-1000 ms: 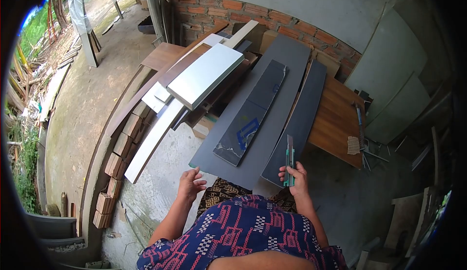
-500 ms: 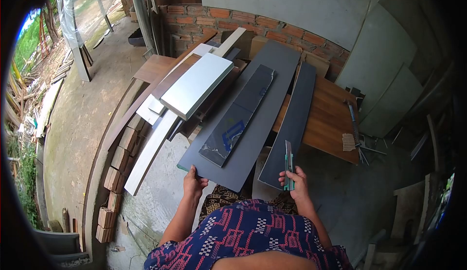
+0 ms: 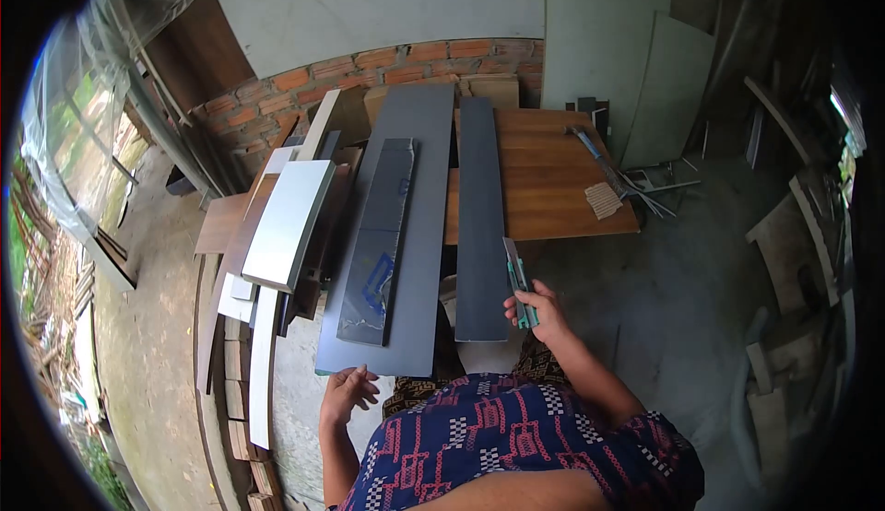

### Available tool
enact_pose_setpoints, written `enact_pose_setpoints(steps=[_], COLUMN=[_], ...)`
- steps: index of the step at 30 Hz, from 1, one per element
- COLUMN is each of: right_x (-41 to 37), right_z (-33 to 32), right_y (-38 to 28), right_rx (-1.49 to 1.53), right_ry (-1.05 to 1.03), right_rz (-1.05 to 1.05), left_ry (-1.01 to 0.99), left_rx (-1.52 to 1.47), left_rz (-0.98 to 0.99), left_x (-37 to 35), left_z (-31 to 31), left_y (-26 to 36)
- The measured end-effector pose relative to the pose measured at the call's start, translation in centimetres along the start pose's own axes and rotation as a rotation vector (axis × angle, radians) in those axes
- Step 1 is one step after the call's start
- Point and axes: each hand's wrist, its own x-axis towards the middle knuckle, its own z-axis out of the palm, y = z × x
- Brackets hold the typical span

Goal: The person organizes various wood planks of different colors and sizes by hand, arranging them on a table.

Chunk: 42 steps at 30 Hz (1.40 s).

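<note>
In my right hand (image 3: 544, 313) is a green utility knife (image 3: 522, 292), its long blade out and pointing up and away from me. The knife overlaps the right edge of a narrow dark grey board (image 3: 481, 225). My left hand (image 3: 348, 393) is at the near end of a wide grey board (image 3: 419, 262), its fingers loosely apart with nothing in them. On top of that wide board lies a shorter black board (image 3: 376, 244) with blue marks and a torn, whitish edge.
Left of the boards is a stack of planks topped by a white panel (image 3: 288, 221). A brown wooden tabletop (image 3: 544, 179) extends to the right, with a hammer (image 3: 587, 142) and a small slatted piece (image 3: 604, 200) on it. Bricks (image 3: 238, 382) line the floor at left.
My view has turned to the right, so the boards now point more straight ahead. My left hand has let go of the wide board's near corner. The knife stays in my right hand.
</note>
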Motion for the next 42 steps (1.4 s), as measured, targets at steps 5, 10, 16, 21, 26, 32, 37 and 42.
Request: enact_pose_setpoints(steps=[5,10,16,21,26,32,37,42], right_x=[-1.1,-2.8,-5.3,-6.6,-6.5,-6.3,-6.2,-6.6], right_z=[-0.5,-2.4,-6.9,-9.0,-8.7,-7.1,-7.2,-6.5], right_y=[0.2,0.0,0.3,1.1,2.0,1.7,1.9,0.6], right_rx=[0.070,0.133,0.219,0.297,0.328,0.307,0.278,0.114], right_ry=[0.046,0.064,0.203,0.254,0.219,0.121,0.088,0.068], right_rz=[-0.027,-0.099,-0.162,-0.156,-0.108,-0.080,-0.072,-0.121], left_ry=[-0.360,-0.547,-0.537,-0.534,-0.513,-0.423,-0.143,0.065], left_rx=[-0.207,-0.187,0.133,-0.105,-0.446,-0.508,-0.389,0.094], left_rz=[-0.021,-0.248,-0.380,-0.468,-0.493,-0.369,-0.156,0.351], left_x=[3.8,8.5,9.8,10.7,11.0,12.2,11.7,7.5], left_z=[7.1,12.3,15.8,17.1,18.9,18.4,17.0,15.3], left_y=[2.2,0.5,0.6,-2.6,-3.9,-5.2,-3.7,2.9])
